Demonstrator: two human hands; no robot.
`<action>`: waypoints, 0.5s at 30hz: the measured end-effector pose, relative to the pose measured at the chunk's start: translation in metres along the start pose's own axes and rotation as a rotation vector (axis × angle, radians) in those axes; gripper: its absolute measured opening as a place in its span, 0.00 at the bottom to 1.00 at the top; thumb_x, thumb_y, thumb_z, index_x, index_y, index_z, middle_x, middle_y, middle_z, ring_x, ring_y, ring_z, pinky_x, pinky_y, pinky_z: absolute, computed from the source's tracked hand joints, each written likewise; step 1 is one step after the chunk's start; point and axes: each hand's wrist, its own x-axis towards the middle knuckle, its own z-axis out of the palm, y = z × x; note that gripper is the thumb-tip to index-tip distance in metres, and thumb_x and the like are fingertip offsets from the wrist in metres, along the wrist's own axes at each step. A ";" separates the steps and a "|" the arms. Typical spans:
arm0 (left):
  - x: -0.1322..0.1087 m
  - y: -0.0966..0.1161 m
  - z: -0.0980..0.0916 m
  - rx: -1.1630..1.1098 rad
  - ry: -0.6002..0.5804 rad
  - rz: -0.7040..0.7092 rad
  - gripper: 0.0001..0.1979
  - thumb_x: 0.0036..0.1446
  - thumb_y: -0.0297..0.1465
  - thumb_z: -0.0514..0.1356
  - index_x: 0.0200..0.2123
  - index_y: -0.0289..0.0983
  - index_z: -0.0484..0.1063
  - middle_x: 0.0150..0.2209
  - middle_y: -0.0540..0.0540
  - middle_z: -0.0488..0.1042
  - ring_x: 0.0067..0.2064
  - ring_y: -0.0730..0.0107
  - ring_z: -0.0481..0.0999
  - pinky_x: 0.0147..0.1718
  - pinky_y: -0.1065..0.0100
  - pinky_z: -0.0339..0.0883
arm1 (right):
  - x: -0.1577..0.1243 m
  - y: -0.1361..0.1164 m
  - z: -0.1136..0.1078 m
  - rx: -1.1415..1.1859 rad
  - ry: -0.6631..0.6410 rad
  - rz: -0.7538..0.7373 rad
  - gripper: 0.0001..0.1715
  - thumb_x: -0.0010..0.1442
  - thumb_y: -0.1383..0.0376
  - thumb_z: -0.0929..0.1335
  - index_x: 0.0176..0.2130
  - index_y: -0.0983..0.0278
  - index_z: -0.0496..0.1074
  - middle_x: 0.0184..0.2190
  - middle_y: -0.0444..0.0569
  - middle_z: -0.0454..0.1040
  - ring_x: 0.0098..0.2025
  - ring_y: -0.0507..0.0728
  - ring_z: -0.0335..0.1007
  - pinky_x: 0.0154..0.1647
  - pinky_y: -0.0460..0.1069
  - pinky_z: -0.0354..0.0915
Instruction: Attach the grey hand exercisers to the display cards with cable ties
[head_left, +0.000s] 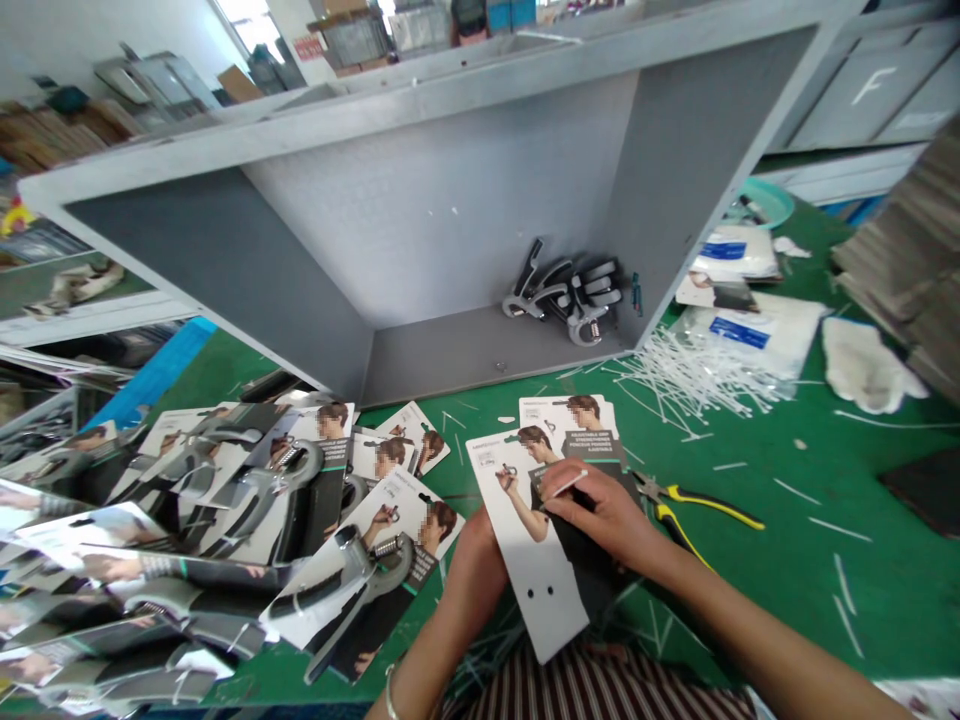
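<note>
A printed backing card (536,560) with two small holes near its lower edge is tilted up in front of me. My left hand (484,550) holds it from behind, and most of its fingers are hidden by the card. My right hand (592,510) is at the card's right side, thumb and forefinger pinched on a thin white zip tie (566,484). More cards (559,410) lie just behind. To the left, a hand grip strengthener (364,580) rests on its card. Yellow-black pliers (679,500) lie right of my right hand.
A large grey bin (450,362) lies on its side at the back, with several grip strengtheners (574,300) inside. Carded grips (187,590) are piled at left. White zip ties (694,375), plastic bags (772,330) and a white glove (866,365) lie at right.
</note>
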 end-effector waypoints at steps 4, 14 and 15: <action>-0.022 0.002 -0.011 0.147 -0.090 0.021 0.21 0.52 0.21 0.59 0.49 0.41 0.77 0.55 0.41 0.75 0.58 0.51 0.70 0.61 0.51 0.58 | 0.000 -0.004 -0.011 0.069 -0.122 0.021 0.09 0.66 0.60 0.67 0.38 0.60 0.76 0.39 0.49 0.76 0.45 0.57 0.72 0.50 0.54 0.66; -0.016 0.032 -0.018 0.138 -0.113 0.277 0.13 0.62 0.26 0.58 0.44 0.44 0.79 0.47 0.43 0.78 0.49 0.62 0.76 0.50 0.65 0.67 | -0.003 0.006 -0.016 0.289 0.001 0.181 0.10 0.64 0.58 0.69 0.38 0.61 0.76 0.37 0.47 0.75 0.43 0.56 0.71 0.49 0.52 0.64; -0.010 0.034 -0.015 0.135 -0.121 0.311 0.13 0.62 0.25 0.57 0.43 0.43 0.79 0.45 0.43 0.78 0.48 0.62 0.76 0.49 0.65 0.67 | -0.005 0.007 -0.015 0.311 0.028 0.205 0.10 0.63 0.58 0.69 0.37 0.61 0.76 0.36 0.46 0.75 0.42 0.56 0.71 0.48 0.51 0.65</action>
